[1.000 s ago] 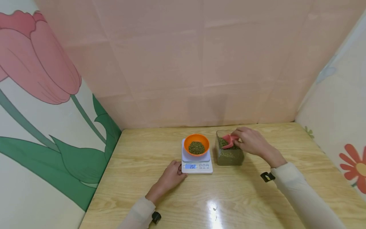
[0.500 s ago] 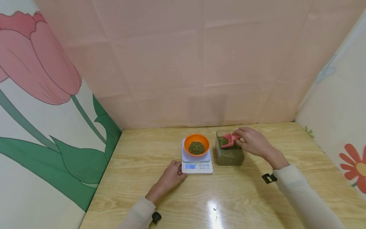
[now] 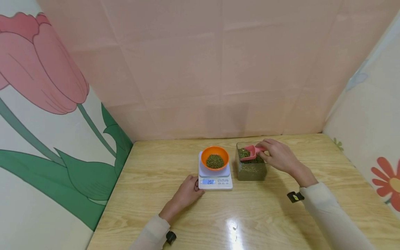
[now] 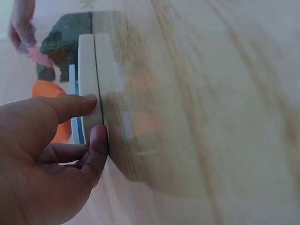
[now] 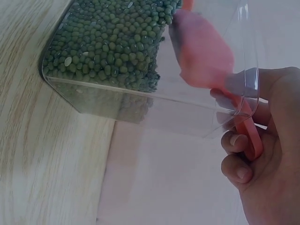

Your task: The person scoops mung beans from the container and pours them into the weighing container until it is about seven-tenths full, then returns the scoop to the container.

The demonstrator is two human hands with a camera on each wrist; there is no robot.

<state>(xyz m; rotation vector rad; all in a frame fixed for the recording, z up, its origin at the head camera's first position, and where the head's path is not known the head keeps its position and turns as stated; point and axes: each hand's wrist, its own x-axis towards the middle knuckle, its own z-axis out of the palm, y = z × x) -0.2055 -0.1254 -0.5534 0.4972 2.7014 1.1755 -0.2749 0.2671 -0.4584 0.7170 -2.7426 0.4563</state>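
Pink scoop [image 5: 206, 54] in R hand [image 5: 273, 152], at clear box [image 5: 183, 100] w/ green beans [image 5: 112, 42]; wood-grain tabletop [image 5: 28, 154] beside box.

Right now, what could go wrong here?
Skewed reading: the left hand grips the scale's edge, so pressure may alter the weight.
Spill: the right hand holds the scoop at the box; beans could drop onto the table between box and bowl.

Wood-grain tbl [image 3: 150, 163] w/ glare [image 3: 233, 236], pink backdrop [image 3: 175, 76] behind, tulip mural [image 3: 40, 66] at L.
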